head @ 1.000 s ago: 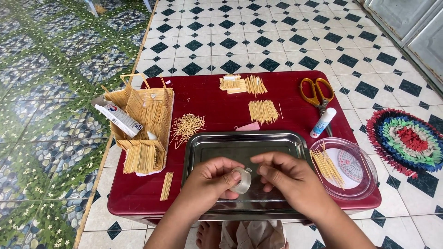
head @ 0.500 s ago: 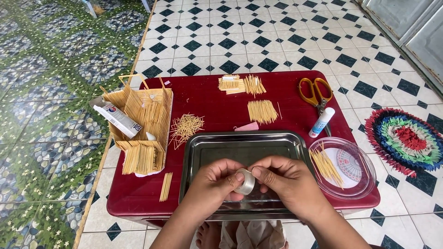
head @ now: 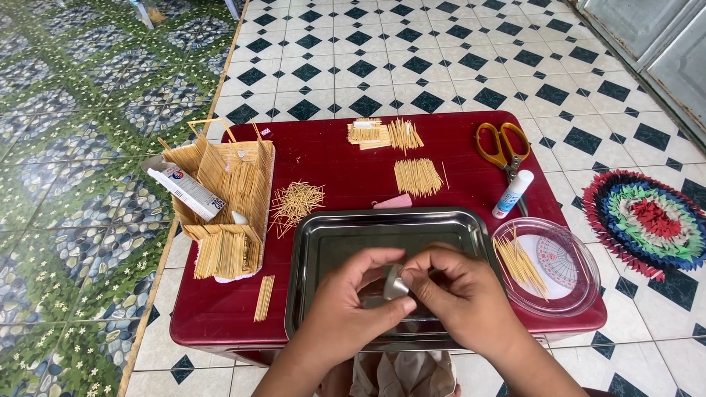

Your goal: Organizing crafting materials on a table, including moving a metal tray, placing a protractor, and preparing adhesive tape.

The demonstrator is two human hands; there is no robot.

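We look down on a tiled floor, green pebble pattern on the left and black-and-white diamonds on the right, with a low red table (head: 331, 162) set across the seam. At the table's left stands a small structure of glued wooden sticks (head: 228, 195), with a long flat box (head: 187, 191) leaning on it; just right of it lies a loose heap of thin sticks (head: 296, 202). Farther back sit neat stick bundles (head: 401, 134), and another bundle (head: 418, 176) lies nearer the middle.

In the near middle is a steel tray (head: 382, 228), and both our hands work just above its near half. Our left hand (head: 346, 309) and our right hand (head: 460, 298) meet over a small roll of clear tape (head: 396, 283). The left fingers (head: 379, 312) curl under and around the roll, pinching it; the right fingers (head: 423, 268) are pressed together at its upper right edge, seemingly picking at the tape end. The roll stands on edge between the two hands, touching both, so neither is nearer.

To the right lie yellow-handled scissors (head: 504, 147), a white glue stick (head: 512, 195), and a clear round dish (head: 548, 268) holding a few sticks. A many-coloured round mat (head: 647, 220) rests on the floor beyond.
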